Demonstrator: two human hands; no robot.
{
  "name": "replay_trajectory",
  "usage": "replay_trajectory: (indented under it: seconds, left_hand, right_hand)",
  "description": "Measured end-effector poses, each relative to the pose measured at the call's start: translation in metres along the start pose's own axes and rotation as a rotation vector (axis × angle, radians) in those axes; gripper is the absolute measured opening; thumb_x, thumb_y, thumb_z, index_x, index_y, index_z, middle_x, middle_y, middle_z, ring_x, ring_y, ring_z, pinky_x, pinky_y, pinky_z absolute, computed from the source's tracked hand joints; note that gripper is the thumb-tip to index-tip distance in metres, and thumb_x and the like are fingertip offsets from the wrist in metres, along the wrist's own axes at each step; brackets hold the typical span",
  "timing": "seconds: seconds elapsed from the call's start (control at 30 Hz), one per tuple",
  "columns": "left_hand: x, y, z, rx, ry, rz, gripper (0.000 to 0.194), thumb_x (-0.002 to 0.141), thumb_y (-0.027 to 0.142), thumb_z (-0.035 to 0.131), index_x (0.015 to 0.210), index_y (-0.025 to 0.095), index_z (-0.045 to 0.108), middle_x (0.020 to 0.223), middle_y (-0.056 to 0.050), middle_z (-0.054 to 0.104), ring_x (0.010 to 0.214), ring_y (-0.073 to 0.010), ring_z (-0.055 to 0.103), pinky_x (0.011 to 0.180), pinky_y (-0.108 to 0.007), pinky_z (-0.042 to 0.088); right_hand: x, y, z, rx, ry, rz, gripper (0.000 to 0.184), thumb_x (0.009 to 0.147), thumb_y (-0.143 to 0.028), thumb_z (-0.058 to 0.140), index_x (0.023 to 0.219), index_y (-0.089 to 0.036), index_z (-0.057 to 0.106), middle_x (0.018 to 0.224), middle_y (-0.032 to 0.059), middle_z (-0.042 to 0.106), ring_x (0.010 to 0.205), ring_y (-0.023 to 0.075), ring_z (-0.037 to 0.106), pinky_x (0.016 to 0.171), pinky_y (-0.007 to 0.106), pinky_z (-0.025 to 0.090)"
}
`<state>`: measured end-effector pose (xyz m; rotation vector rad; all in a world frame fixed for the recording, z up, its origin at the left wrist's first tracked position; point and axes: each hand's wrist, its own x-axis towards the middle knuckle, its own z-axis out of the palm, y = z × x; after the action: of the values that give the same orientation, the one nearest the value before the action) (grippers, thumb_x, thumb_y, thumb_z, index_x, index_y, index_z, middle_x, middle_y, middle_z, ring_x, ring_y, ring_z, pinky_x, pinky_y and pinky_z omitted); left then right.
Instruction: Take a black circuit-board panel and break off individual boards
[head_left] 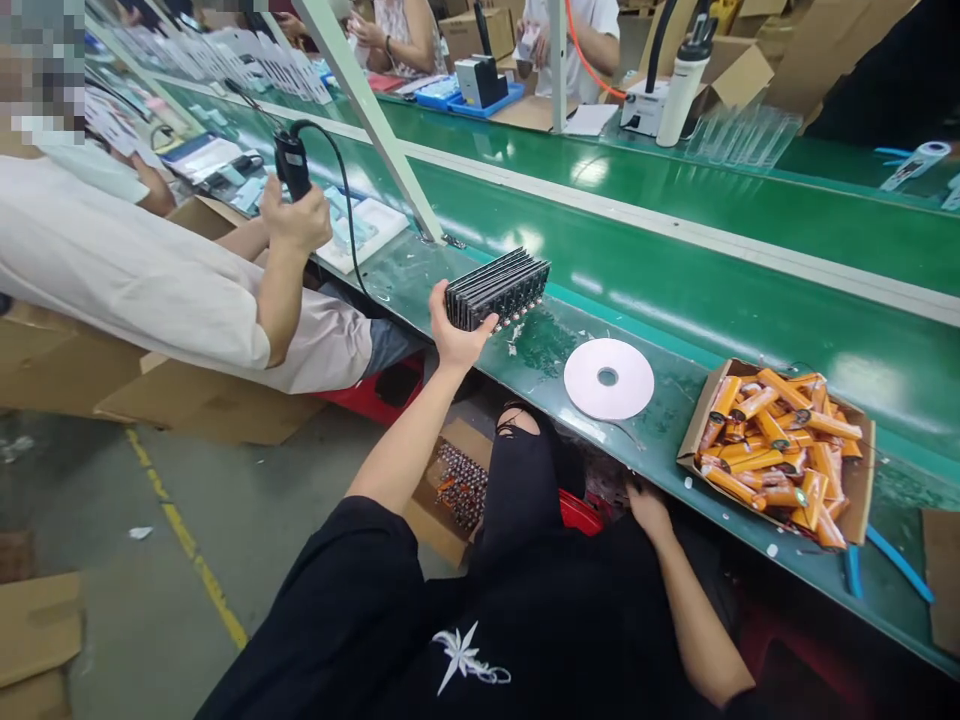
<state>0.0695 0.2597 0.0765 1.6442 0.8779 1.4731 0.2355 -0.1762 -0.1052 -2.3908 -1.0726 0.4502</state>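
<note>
My left hand (456, 332) reaches out to the left and grips a stack of thin black boards (496, 289) from below, holding it just over the near edge of the green bench (675, 300). My right hand (646, 508) hangs below the bench edge by my lap, fingers partly hidden in the dark under the table. A white roll of tape (608, 378) lies flat on the bench between the hands. A shallow cardboard tray (861, 480) full of orange cylindrical cells (780, 440) sits to the right.
A co-worker (150, 270) on my left holds a black corded tool (292, 165). A cardboard box of cells (459, 485) sits on the floor under the bench. A slanted white post (375, 110) rises from the bench. Blue strips (896, 562) lie near the tray. More people work across the conveyor.
</note>
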Motion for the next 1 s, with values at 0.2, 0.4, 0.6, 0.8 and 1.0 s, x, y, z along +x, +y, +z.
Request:
replay_trajectory:
  seconds: [0.2, 0.4, 0.6, 0.8, 1.0]
  left_hand:
    - [0.001, -0.006, -0.018, 0.139, -0.551, 0.045, 0.045, 0.053, 0.021, 0.099, 0.087, 0.029, 0.070, 0.113, -0.010, 0.071, 0.137, -0.0425, 0.059, 0.125, -0.065, 0.032]
    - [-0.012, -0.014, -0.024, 0.143, -0.810, 0.082, 0.036, 0.058, 0.022, 0.094, 0.086, 0.033, 0.075, 0.108, -0.007, 0.074, 0.132, -0.0400, 0.060, 0.121, -0.069, 0.032]
    - [-0.006, -0.026, -0.032, 0.417, -1.101, 0.393, 0.044, 0.072, 0.018, 0.080, 0.111, 0.038, 0.080, 0.125, -0.009, 0.072, 0.141, -0.0401, 0.052, 0.123, -0.070, 0.031]
    - [0.003, -0.022, -0.040, 0.637, -1.209, 0.700, 0.081, 0.070, 0.006, 0.081, 0.144, 0.033, 0.065, 0.146, -0.012, 0.061, 0.148, -0.0386, 0.044, 0.128, -0.061, 0.033]
    - [0.001, -0.002, -0.051, 0.893, -1.250, 0.827, 0.093, 0.080, 0.017, 0.083, 0.164, 0.022, 0.045, 0.155, -0.018, 0.054, 0.152, -0.0393, 0.042, 0.127, -0.056, 0.036]
  right_hand:
    - [-0.076, 0.041, -0.018, 0.112, 0.034, -0.018, 0.054, 0.108, -0.052, 0.036, 0.107, -0.021, 0.081, 0.110, 0.0160, 0.084, 0.104, 0.0335, 0.082, 0.096, 0.050, 0.068]
    - [-0.090, 0.045, -0.012, 0.082, 0.017, -0.014, 0.046, 0.100, -0.047, 0.042, 0.101, -0.023, 0.081, 0.102, 0.0155, 0.085, 0.097, 0.0367, 0.081, 0.092, 0.054, 0.066]
    - [-0.081, 0.046, -0.006, 0.023, -0.005, -0.011, 0.045, 0.099, -0.044, 0.042, 0.103, -0.025, 0.082, 0.102, 0.0133, 0.084, 0.097, 0.0362, 0.080, 0.089, 0.052, 0.063]
    - [-0.079, 0.048, -0.004, -0.007, -0.011, -0.045, 0.046, 0.102, -0.042, 0.041, 0.104, -0.023, 0.082, 0.103, 0.0130, 0.084, 0.098, 0.0334, 0.079, 0.089, 0.048, 0.062]
    - [-0.077, 0.050, 0.000, -0.017, 0.002, -0.062, 0.046, 0.102, -0.042, 0.041, 0.106, -0.021, 0.082, 0.101, 0.0114, 0.084, 0.096, 0.0289, 0.078, 0.087, 0.042, 0.060]
